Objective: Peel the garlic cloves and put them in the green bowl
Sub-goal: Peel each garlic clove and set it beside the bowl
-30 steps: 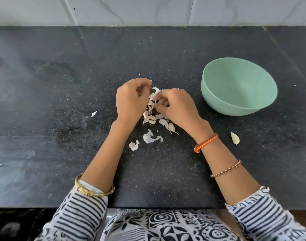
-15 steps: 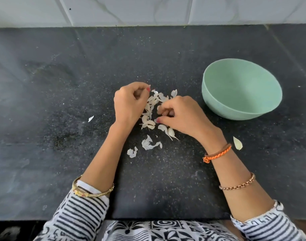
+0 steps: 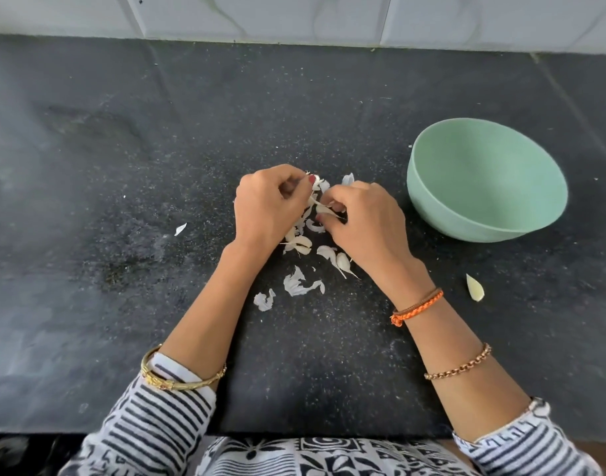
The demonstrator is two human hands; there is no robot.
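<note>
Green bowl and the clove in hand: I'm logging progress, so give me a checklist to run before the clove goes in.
1. Clove held by both hands: ok; left hand and right hand pinch it.
2. Skin fully off: cannot tell; fingers hide most of it.
3. Green bowl upright, open: ok.
4. Path to the bowl free: ok; only counter between.
5. Bowl within reach: ok; just right of the right hand.
6. Loose clove by the right wrist: not ok; outside the bowl.
</note>
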